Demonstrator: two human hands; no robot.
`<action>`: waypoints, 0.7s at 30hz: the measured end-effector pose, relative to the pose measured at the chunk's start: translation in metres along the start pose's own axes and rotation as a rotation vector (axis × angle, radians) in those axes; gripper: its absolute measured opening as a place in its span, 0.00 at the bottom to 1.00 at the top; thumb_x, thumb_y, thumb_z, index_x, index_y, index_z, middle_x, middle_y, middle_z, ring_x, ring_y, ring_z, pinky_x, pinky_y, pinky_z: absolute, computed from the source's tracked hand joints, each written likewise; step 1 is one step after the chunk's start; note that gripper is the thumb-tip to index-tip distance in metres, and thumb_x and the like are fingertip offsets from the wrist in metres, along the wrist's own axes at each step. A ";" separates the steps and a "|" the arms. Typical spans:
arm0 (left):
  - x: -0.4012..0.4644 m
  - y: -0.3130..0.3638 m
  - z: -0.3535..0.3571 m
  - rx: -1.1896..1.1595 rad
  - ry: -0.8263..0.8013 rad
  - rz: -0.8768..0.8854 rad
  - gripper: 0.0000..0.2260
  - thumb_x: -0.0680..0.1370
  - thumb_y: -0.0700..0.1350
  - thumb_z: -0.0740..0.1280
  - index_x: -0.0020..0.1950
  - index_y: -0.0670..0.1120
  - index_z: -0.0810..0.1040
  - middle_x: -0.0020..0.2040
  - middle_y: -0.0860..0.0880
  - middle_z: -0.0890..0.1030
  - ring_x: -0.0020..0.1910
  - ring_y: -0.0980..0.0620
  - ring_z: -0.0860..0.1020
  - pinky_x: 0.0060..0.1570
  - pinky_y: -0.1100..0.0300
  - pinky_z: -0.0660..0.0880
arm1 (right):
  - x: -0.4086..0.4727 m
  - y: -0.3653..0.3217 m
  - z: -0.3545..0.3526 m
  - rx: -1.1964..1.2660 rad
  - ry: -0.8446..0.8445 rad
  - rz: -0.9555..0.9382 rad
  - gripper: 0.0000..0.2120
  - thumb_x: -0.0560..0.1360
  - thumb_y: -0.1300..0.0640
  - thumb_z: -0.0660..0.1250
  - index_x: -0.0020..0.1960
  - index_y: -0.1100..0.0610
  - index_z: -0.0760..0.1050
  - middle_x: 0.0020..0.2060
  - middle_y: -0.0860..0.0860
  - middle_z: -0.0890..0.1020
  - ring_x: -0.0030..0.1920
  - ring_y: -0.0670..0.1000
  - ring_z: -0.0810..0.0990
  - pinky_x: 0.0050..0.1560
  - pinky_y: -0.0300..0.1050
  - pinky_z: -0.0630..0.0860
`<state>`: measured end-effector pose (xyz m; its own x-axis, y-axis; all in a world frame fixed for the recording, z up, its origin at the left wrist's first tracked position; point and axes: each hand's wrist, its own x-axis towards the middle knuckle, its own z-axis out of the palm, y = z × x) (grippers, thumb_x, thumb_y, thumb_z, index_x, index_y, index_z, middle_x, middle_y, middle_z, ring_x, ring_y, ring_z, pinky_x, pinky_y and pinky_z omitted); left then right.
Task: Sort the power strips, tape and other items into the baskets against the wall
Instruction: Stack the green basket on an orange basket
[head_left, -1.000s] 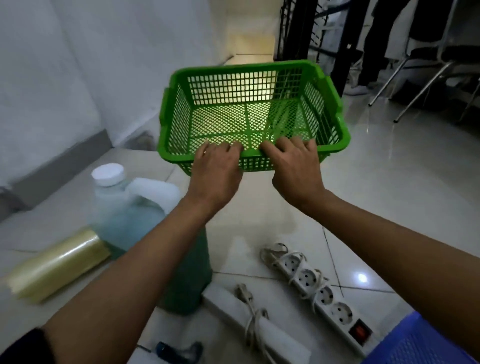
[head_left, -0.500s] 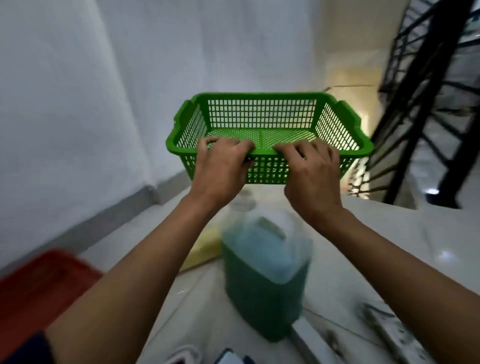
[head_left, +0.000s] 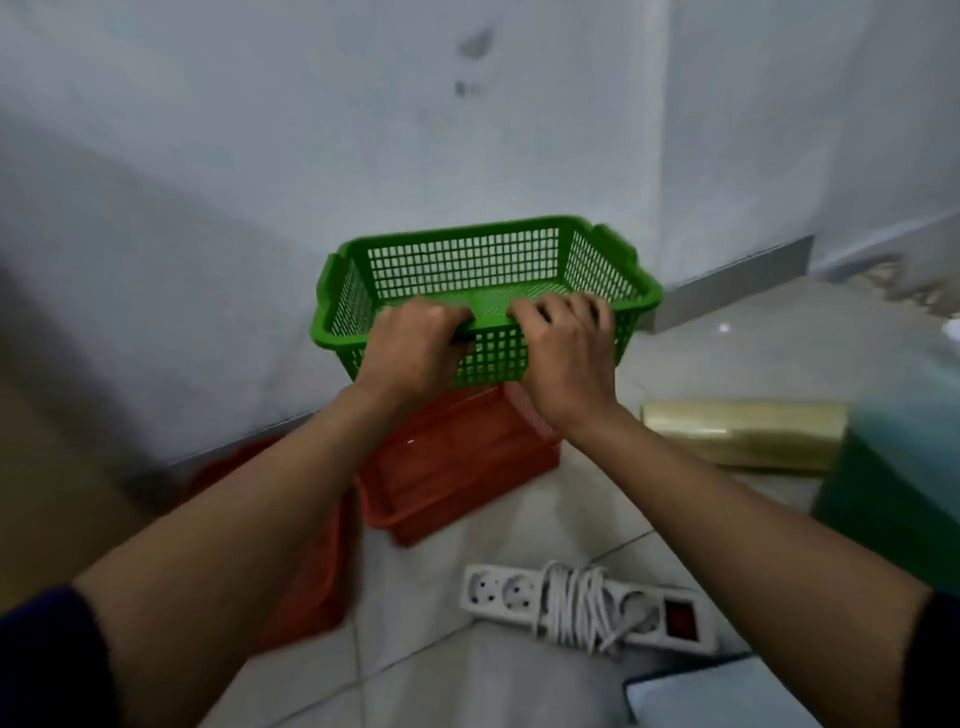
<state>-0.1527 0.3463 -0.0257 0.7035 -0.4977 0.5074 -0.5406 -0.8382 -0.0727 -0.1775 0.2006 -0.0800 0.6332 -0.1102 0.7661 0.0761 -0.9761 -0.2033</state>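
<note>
My left hand (head_left: 415, 348) and right hand (head_left: 563, 358) clamp the near rim of the green basket (head_left: 467, 265), held above the red basket (head_left: 457, 467). I should lower it level, flush against the wall (head_left: 260, 156) beyond my knuckles.

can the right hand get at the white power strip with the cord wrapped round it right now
Probably not at once. The right hand grips the near rim of the green plastic mesh basket, as does the left hand. The white power strip lies uncovered on the tiled floor, so nothing blocks it once the hand lets go.
</note>
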 end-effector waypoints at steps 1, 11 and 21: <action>-0.011 -0.013 0.001 0.026 -0.034 -0.021 0.10 0.75 0.48 0.67 0.54 0.46 0.79 0.47 0.43 0.83 0.49 0.40 0.79 0.45 0.49 0.75 | -0.005 -0.011 0.009 0.005 -0.023 -0.024 0.14 0.70 0.63 0.63 0.53 0.53 0.78 0.45 0.55 0.83 0.49 0.59 0.77 0.57 0.53 0.61; -0.063 -0.057 0.082 -0.077 -0.205 -0.177 0.10 0.76 0.49 0.65 0.54 0.47 0.79 0.48 0.42 0.82 0.51 0.40 0.79 0.45 0.50 0.76 | -0.035 -0.035 0.059 -0.235 -0.444 -0.133 0.07 0.73 0.60 0.65 0.51 0.54 0.75 0.48 0.52 0.82 0.56 0.59 0.75 0.50 0.53 0.71; -0.094 -0.074 0.173 -0.261 -0.216 -0.262 0.08 0.74 0.38 0.65 0.50 0.42 0.81 0.45 0.40 0.82 0.47 0.39 0.76 0.45 0.48 0.74 | -0.069 -0.013 0.120 -0.051 -0.684 -0.050 0.18 0.78 0.57 0.59 0.68 0.56 0.68 0.64 0.57 0.73 0.64 0.59 0.68 0.59 0.54 0.73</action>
<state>-0.0987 0.4168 -0.2166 0.8982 -0.3336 0.2861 -0.4095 -0.8718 0.2689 -0.1300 0.2432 -0.2036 0.9752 0.0617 0.2127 0.0921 -0.9864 -0.1362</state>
